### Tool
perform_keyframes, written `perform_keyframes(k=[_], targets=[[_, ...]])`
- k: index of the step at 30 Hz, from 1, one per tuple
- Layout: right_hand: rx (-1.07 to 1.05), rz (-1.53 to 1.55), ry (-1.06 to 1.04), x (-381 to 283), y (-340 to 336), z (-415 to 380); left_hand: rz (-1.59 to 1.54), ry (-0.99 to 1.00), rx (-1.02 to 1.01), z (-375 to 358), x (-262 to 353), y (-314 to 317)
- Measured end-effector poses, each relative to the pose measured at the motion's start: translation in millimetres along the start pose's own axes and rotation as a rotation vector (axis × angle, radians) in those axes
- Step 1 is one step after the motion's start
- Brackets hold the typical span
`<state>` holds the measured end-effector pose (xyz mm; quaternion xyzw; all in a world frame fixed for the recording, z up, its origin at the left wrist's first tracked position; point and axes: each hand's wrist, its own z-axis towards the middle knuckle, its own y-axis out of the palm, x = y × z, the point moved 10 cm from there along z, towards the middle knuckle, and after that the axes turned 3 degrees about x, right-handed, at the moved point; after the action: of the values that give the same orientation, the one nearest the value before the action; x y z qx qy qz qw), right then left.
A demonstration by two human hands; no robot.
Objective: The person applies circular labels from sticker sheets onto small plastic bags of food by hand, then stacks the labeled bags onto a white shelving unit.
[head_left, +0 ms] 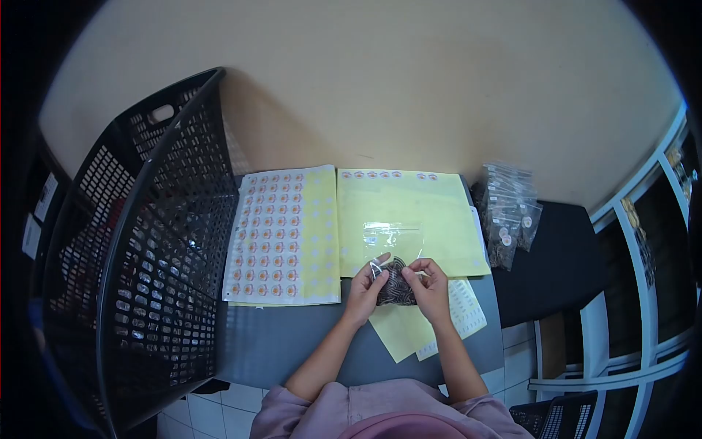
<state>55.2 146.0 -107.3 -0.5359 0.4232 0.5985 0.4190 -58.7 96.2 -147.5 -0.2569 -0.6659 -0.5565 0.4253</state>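
Evidently, the zip bag (396, 288) sits between the two hands, its lower part filled with dark, curled pieces and its clear upper part stretching away beyond the fingertips. The left hand (361, 294) pinches the bag narrowly at one side of the filled part, and the right hand (433, 290) has a similar narrow pinch at the other, both thumbs on top. A glossy spot shows at the left fingertips; whether it is a fold of film or something separate, I cannot tell.

For good handling, light, even pressure from both sides would seem best: the film looks thin and slippery, and a hard squeeze could crease it or bunch the contents. Keeping the thumbs level should hold the face flat, and a little slack would spare the seams.

Just beyond the grip lies a mostly bare yellow backing sheet (409, 201); to its left is a sticker sheet (270, 238) with rows of round stickers. Nearer the body, under the right wrist, a small label sheet (466, 310) pokes out, so that forearm is best kept light to avoid dragging it. Farther right are filled bags (508, 208), and well left stands a black basket (164, 241).
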Motion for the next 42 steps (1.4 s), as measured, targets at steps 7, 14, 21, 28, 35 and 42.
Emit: perform_keyframes(k=[7, 14, 21, 28, 35, 42], targets=[[0.129, -0.284, -0.164, -2.0, -38.1, 78.8, -0.264, -0.11, 0.16, 3.0, -13.4, -17.0], [0.122, -0.792, -0.509, -15.6, -74.5, 179.9, -0.383, -0.176, 0.083, 11.2, -24.9, -18.8], [-0.094, -0.798, -0.345, 13.1, -75.9, 253.4, -0.335, -0.223, 0.161, 9.3, -18.9, -20.3], [-0.157, -0.904, -0.478, 16.0, -61.5, 248.9, -0.314, -0.232, 0.149, 9.7, -16.2, -18.4], [-0.121, -0.878, -0.517, 14.6, -62.2, 237.7, -0.321, -0.23, 0.148, 9.8, -16.2, -18.3], [-0.088, -0.963, -0.411, 14.0, -66.0, 241.0, -0.337, -0.223, 0.163, 9.3, -16.3, -18.9]])
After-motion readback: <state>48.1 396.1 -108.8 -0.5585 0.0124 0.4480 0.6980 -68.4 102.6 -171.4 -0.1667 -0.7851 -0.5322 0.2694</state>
